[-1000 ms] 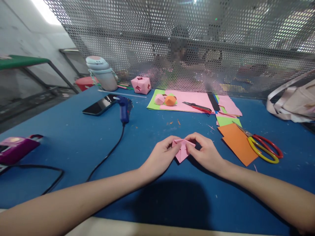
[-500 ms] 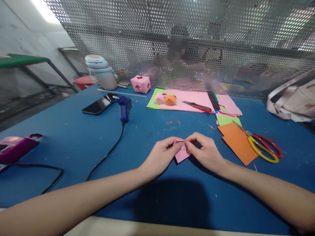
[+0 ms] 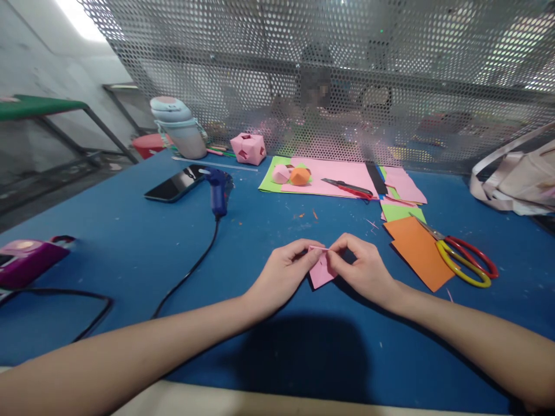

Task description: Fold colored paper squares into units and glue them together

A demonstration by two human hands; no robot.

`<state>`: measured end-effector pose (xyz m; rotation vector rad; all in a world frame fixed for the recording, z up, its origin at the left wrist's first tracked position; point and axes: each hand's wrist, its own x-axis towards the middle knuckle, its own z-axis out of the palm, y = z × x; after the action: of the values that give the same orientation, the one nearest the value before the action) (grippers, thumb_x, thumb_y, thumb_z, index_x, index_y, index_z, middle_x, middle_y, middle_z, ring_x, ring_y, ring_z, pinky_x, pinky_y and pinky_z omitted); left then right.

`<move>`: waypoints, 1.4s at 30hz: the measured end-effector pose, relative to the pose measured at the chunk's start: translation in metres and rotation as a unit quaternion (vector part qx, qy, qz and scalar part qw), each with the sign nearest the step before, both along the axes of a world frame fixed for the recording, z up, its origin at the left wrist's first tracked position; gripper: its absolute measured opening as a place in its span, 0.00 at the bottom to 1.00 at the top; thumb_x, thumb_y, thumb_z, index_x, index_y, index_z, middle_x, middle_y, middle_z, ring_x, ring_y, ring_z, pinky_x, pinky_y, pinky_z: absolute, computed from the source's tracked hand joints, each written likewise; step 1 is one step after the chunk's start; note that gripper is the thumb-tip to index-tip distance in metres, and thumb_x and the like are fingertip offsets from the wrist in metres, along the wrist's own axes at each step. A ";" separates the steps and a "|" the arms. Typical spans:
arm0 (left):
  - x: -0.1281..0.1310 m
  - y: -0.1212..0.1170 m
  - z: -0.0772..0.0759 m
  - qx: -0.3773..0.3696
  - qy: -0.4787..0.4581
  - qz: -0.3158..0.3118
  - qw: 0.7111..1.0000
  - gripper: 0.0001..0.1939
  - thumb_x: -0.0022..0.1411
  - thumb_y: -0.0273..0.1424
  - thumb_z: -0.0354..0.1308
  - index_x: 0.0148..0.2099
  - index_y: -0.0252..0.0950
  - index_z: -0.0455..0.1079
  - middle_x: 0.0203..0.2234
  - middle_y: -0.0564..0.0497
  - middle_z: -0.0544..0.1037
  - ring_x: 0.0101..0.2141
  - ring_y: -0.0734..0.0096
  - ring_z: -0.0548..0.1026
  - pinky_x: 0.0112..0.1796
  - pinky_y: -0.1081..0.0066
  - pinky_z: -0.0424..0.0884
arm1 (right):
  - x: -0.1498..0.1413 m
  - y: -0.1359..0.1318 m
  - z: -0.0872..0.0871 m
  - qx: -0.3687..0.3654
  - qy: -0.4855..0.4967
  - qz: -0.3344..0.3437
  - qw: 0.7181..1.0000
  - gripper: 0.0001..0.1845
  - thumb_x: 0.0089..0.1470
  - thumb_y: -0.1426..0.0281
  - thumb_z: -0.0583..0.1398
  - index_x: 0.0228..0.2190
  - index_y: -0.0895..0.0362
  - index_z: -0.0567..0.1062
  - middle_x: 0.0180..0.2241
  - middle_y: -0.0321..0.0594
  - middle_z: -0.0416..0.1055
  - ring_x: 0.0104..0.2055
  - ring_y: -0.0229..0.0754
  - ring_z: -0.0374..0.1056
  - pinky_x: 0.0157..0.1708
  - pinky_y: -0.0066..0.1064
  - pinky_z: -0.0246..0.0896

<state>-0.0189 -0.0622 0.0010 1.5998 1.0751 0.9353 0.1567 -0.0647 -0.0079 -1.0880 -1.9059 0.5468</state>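
Note:
A small folded pink paper piece point(image 3: 321, 271) rests on the blue table point(image 3: 130, 254) between my two hands. My left hand point(image 3: 285, 273) pinches its left upper edge with thumb and forefinger. From the other side my right hand point(image 3: 362, 268) pinches the top fold, its fingers curled. The lower corner of the paper sticks out below the fingers and lies on the table.
Orange paper point(image 3: 417, 251) and red-yellow scissors point(image 3: 466, 260) lie to the right. Behind are pink and green sheets point(image 3: 342, 173), a red cutter point(image 3: 349, 188), paper balls point(image 3: 291, 174), a pink paper cube point(image 3: 248, 148), a blue glue gun point(image 3: 217, 188) with cord, a phone point(image 3: 176, 184), a bottle point(image 3: 180, 128), a bag point(image 3: 515, 179). A purple device point(image 3: 26, 263) sits left.
The pink paper's open upper flap has been pressed together into a narrower fold. Both hands stayed in place, fingertips closing toward each other.

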 end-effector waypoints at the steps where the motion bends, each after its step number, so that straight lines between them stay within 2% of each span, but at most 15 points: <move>1: 0.000 0.000 0.000 0.001 0.004 0.001 1.000 0.13 0.61 0.36 0.53 0.40 0.36 0.74 0.35 0.51 0.78 0.37 0.69 0.73 0.40 0.73 0.67 | 0.000 0.000 0.000 0.001 0.000 0.001 1.000 0.07 0.54 0.74 0.56 0.24 0.56 0.69 0.24 0.33 0.67 0.27 0.34 0.64 0.30 0.27 0.59; 12: -0.001 0.001 0.001 -0.002 0.003 0.015 1.000 0.12 0.61 0.36 0.52 0.39 0.36 0.74 0.36 0.51 0.78 0.38 0.69 0.73 0.41 0.73 0.67 | 0.000 0.001 -0.002 0.005 -0.005 0.001 1.000 0.07 0.53 0.75 0.56 0.24 0.56 0.69 0.23 0.33 0.68 0.26 0.34 0.64 0.30 0.27 0.59; 18: -0.001 -0.001 -0.002 0.025 0.038 0.015 0.999 0.10 0.59 0.35 0.55 0.36 0.35 0.73 0.28 0.52 0.75 0.30 0.71 0.71 0.33 0.73 0.66 | 0.000 -0.001 -0.001 0.019 -0.028 0.013 0.999 0.07 0.54 0.75 0.56 0.25 0.56 0.70 0.24 0.34 0.68 0.28 0.35 0.65 0.32 0.28 0.59; 23: -0.001 -0.001 -0.004 0.050 0.014 0.028 0.998 0.10 0.60 0.36 0.54 0.33 0.34 0.69 0.31 0.50 0.76 0.33 0.71 0.72 0.35 0.72 0.67 | 0.001 0.000 -0.003 0.031 -0.022 0.005 0.999 0.04 0.56 0.70 0.57 0.32 0.56 0.73 0.29 0.37 0.71 0.32 0.37 0.66 0.34 0.29 0.60; 26: 0.000 0.000 -0.005 0.047 0.004 0.025 0.999 0.09 0.59 0.35 0.54 0.32 0.35 0.67 0.31 0.51 0.75 0.34 0.71 0.72 0.36 0.72 0.68 | 0.002 0.002 -0.004 0.027 -0.030 0.004 0.999 0.06 0.57 0.69 0.57 0.30 0.56 0.73 0.28 0.37 0.71 0.32 0.37 0.66 0.34 0.30 0.60; 31: 0.002 0.001 -0.007 0.023 0.016 0.015 0.999 0.08 0.59 0.34 0.55 0.31 0.35 0.64 0.26 0.55 0.72 0.29 0.75 0.70 0.31 0.74 0.66 | 0.002 0.003 -0.005 0.026 -0.037 0.026 0.999 0.06 0.56 0.69 0.58 0.29 0.56 0.73 0.28 0.36 0.72 0.31 0.37 0.66 0.35 0.31 0.60; 35: 0.002 0.001 -0.008 0.027 0.001 0.027 0.999 0.10 0.59 0.36 0.55 0.29 0.36 0.62 0.29 0.52 0.74 0.31 0.72 0.71 0.33 0.72 0.66 | 0.002 0.003 -0.005 0.025 -0.015 0.022 0.999 0.05 0.56 0.67 0.59 0.34 0.55 0.74 0.32 0.38 0.72 0.35 0.39 0.67 0.37 0.31 0.61; 42: 0.001 0.002 -0.009 0.033 0.009 0.029 0.999 0.11 0.59 0.36 0.55 0.28 0.36 0.61 0.30 0.51 0.74 0.32 0.71 0.72 0.34 0.70 0.66 | 0.003 0.005 -0.006 0.007 0.007 0.007 1.000 0.05 0.55 0.68 0.59 0.35 0.55 0.72 0.32 0.37 0.71 0.34 0.38 0.67 0.35 0.29 0.62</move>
<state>-0.0177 -0.0603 -0.0082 1.6412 1.1184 1.0059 0.1596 -0.0601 -0.0136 -1.0597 -1.9036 0.5467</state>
